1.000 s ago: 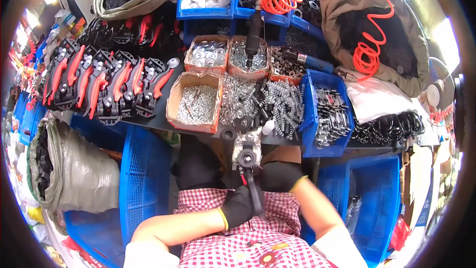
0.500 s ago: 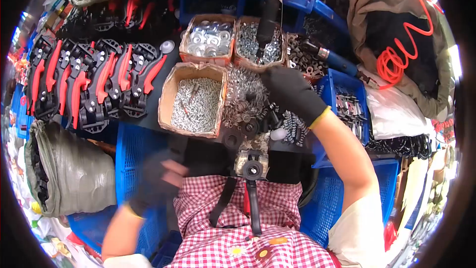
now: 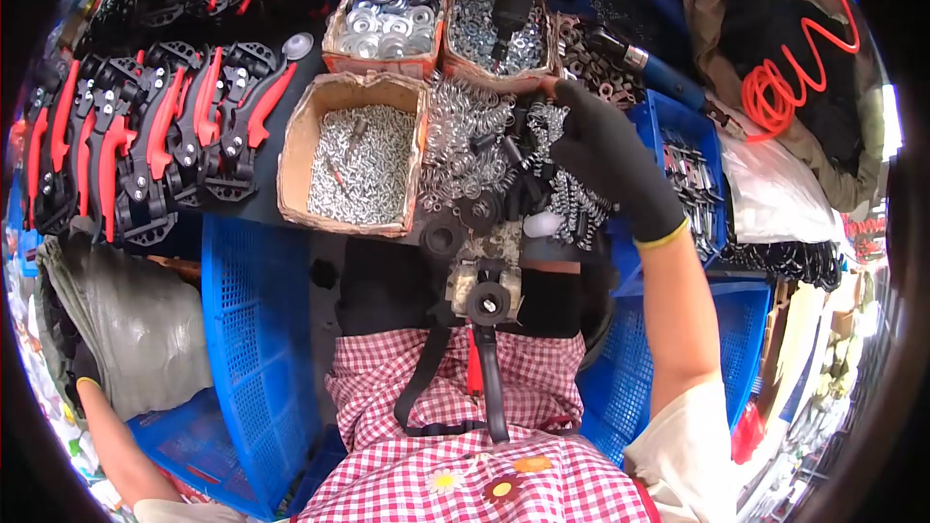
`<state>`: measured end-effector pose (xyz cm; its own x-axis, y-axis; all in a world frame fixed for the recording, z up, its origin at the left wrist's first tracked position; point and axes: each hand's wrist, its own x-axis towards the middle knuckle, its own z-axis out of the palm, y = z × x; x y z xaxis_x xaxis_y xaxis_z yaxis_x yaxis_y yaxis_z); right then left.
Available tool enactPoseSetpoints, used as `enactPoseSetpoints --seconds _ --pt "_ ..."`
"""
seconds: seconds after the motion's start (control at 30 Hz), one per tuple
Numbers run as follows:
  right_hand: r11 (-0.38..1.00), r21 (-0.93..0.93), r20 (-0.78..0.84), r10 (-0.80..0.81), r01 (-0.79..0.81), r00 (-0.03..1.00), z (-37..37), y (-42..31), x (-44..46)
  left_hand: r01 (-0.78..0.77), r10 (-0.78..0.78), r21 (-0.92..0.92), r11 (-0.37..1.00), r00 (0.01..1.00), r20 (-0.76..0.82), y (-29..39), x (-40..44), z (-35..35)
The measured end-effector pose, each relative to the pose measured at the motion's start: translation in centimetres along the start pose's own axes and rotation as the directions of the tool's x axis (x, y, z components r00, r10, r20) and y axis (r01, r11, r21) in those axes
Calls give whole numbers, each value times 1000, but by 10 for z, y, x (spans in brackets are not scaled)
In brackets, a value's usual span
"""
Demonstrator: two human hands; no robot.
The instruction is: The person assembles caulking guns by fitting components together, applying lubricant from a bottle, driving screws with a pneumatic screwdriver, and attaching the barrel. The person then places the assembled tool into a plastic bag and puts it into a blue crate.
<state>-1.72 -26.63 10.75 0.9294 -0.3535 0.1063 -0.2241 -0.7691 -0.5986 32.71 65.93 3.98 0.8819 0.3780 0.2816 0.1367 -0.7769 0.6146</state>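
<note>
My right hand [image 3: 620,160], in a black glove, is over the workbench beside the cardboard box of small metal nuts [image 3: 475,24]. A bare fingertip is at the box's near edge; the fingers look curled, and whatever they hold is hidden. Loose springs [image 3: 465,136] and dark bolt-like parts [image 3: 581,208] lie to its left and below. At the far left, my left hand [image 3: 85,366] is against the grey-green sack [image 3: 145,310], its fingers out of sight. Between them, a metal fixture [image 3: 487,300] at the bench edge holds a black and red lever [image 3: 492,378].
Rows of black and red levers [image 3: 160,131] lie on the left. A cardboard box holds small screws [image 3: 363,165], another holds washers [image 3: 387,29]. A power screwdriver [image 3: 513,0] hangs above the nuts. A blue bin [image 3: 693,174] and red coiled hose [image 3: 775,102] are right.
My left hand has swung from beside my lap out to the sack at far left. My right hand has shifted right, off the near edge of the nut box. The view has tipped slightly.
</note>
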Motion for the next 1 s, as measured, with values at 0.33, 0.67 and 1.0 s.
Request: enactPoseSetpoints --seconds 0.33,0.67,1.0 --pt "993 116 1 6 -6 1000 -7 6 12 -4 4 -2 1000 1000 29 16 8 -22" --pt "895 447 60 -23 -7 998 -12 -6 24 -453 542 427 782 834 -107 91 -19 -71" --pt "951 286 -52 -109 120 993 24 26 18 728 723 -685 -41 495 483 420 -246 122"
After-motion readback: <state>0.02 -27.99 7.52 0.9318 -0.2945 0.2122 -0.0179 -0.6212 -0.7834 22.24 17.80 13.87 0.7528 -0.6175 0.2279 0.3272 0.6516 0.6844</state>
